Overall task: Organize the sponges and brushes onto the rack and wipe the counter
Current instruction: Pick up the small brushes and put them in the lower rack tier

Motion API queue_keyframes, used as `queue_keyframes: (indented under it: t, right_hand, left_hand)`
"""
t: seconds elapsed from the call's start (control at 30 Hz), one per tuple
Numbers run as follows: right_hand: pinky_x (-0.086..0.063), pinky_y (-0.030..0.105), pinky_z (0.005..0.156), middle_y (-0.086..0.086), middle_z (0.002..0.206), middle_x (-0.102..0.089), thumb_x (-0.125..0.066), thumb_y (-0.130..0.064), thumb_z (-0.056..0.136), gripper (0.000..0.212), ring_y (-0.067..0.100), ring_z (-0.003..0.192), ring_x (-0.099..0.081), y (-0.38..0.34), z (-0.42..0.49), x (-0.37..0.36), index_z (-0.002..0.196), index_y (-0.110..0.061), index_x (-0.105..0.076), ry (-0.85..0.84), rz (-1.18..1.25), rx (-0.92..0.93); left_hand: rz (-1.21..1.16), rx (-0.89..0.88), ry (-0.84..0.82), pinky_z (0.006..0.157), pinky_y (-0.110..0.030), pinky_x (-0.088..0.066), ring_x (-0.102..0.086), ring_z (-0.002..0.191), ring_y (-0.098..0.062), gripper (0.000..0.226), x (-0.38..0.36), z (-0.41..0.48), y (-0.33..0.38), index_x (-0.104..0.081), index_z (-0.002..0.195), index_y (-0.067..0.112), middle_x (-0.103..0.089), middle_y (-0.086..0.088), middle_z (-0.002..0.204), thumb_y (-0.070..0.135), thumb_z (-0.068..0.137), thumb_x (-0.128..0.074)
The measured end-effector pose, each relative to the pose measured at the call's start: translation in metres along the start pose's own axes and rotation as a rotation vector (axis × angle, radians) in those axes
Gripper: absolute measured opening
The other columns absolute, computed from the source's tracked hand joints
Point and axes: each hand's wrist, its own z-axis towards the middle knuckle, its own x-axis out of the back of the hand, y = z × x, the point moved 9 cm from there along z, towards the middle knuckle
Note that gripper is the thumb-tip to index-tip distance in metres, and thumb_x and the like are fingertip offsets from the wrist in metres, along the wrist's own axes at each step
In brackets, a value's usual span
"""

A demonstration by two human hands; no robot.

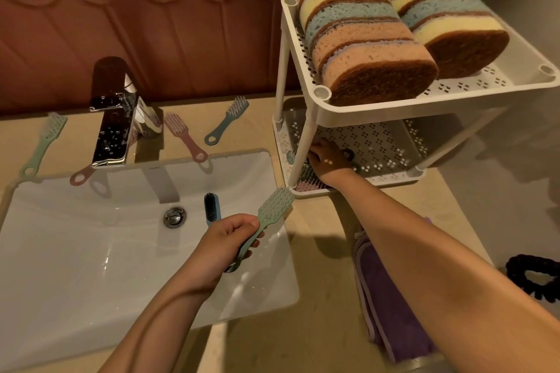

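Green brush (270, 215) in left hand (225, 244) above right sink rim (291, 266)

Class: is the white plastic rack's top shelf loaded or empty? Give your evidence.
Loaded. Two rows of pastel sponges with brown scouring faces lie across the white plastic rack's top shelf, covering most of it.

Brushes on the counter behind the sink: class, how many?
4: green brush far left, pink brush partly behind the tap, second pink brush right of it, blue brush nearest the rack. More may hide behind the tap.
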Motion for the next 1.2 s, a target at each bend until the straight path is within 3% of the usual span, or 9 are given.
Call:
queue_keyframes:
  t: [0.4, 0.5, 0.63, 0.8, 0.93, 1.07, 1.13, 1.2]
  right_hand:
    - [-0.030, 0.041, 0.112, 0.006, 0.145, -0.040, -0.041, -0.016, 0.097, 0.045, 0.031, 0.131, -0.036, 0.003, -0.015, -0.002, 0.141, -0.023, -0.039, 0.028, 0.016, 0.022]
    - [-0.033, 0.037, 0.111, 0.007, 0.142, -0.045, -0.047, -0.014, 0.094, 0.047, 0.028, 0.131, -0.040, 0.004, -0.031, 0.009, 0.139, -0.021, -0.042, 0.148, 0.148, 0.026]
    - [-0.042, 0.032, 0.100, 0.011, 0.130, -0.053, -0.049, -0.006, 0.091, 0.039, 0.025, 0.118, -0.050, -0.001, -0.066, 0.026, 0.130, -0.011, -0.052, 0.274, 0.365, -0.010]
    - [-0.041, 0.005, 0.066, -0.001, 0.091, -0.058, -0.051, -0.011, 0.093, 0.019, 0.010, 0.082, -0.053, -0.013, -0.119, 0.029, 0.111, -0.008, -0.058, 0.340, 0.786, -0.156]
    - [-0.046, 0.026, 0.068, 0.001, 0.085, -0.057, -0.049, -0.013, 0.095, 0.015, 0.010, 0.073, -0.055, -0.025, -0.157, 0.001, 0.107, -0.010, -0.056, 0.245, 1.117, -0.278]
    - [-0.044, 0.020, 0.061, -0.002, 0.076, -0.059, -0.047, -0.010, 0.096, 0.017, 0.009, 0.066, -0.053, -0.048, -0.179, -0.020, 0.108, -0.009, -0.059, 0.110, 1.271, -0.277]
    - [-0.046, 0.023, 0.067, 0.002, 0.080, -0.062, -0.050, -0.011, 0.095, 0.013, 0.013, 0.073, -0.057, -0.054, -0.184, -0.020, 0.101, -0.010, -0.061, 0.107, 1.312, -0.241]
    - [-0.049, 0.022, 0.072, 0.000, 0.084, -0.065, -0.052, -0.011, 0.093, 0.013, 0.010, 0.078, -0.061, -0.054, -0.185, -0.013, 0.103, -0.011, -0.062, 0.144, 1.325, -0.221]
  left_hand:
    - [-0.019, -0.012, -0.021, 0.064, -0.020, -0.046, -0.056, 0.066, -0.008, 0.020, -0.006, -0.004, 0.003, -0.067, 0.088, 0.012, -0.065, -0.001, 0.077, 0.014, 0.095, -0.049]
    - [-0.027, -0.017, -0.024, 0.062, -0.019, -0.046, -0.055, 0.066, -0.008, 0.020, -0.008, -0.006, 0.004, -0.067, 0.086, 0.013, -0.065, 0.000, 0.076, 0.013, 0.095, -0.049]
    - [-0.033, -0.018, -0.018, 0.062, -0.020, -0.046, -0.055, 0.067, -0.010, 0.020, -0.010, -0.008, 0.003, -0.067, 0.084, 0.014, -0.065, 0.000, 0.076, 0.013, 0.095, -0.049]
    - [-0.012, -0.019, -0.029, 0.057, -0.016, -0.047, -0.055, 0.064, -0.008, 0.020, -0.020, -0.012, 0.000, -0.067, 0.084, 0.015, -0.063, -0.001, 0.076, 0.013, 0.094, -0.050]
    - [-0.027, -0.046, 0.023, 0.062, -0.023, -0.046, -0.054, 0.063, -0.012, 0.020, -0.027, -0.014, 0.000, -0.066, 0.081, 0.017, -0.063, 0.000, 0.073, 0.013, 0.094, -0.050]
    - [0.063, -0.145, 0.060, 0.056, -0.022, -0.041, -0.050, 0.056, -0.009, 0.021, -0.036, -0.014, 0.008, -0.064, 0.074, 0.016, -0.059, 0.006, 0.060, 0.009, 0.091, -0.054]
    - [0.174, -0.213, 0.037, 0.050, -0.018, -0.039, -0.047, 0.048, -0.003, 0.024, -0.046, -0.014, 0.014, -0.063, 0.068, 0.018, -0.054, 0.013, 0.048, 0.007, 0.089, -0.057]
    - [0.282, -0.269, 0.000, 0.054, -0.013, -0.040, -0.049, 0.050, 0.003, 0.026, -0.058, -0.013, 0.018, -0.062, 0.065, 0.021, -0.055, 0.016, 0.047, 0.005, 0.085, -0.060]
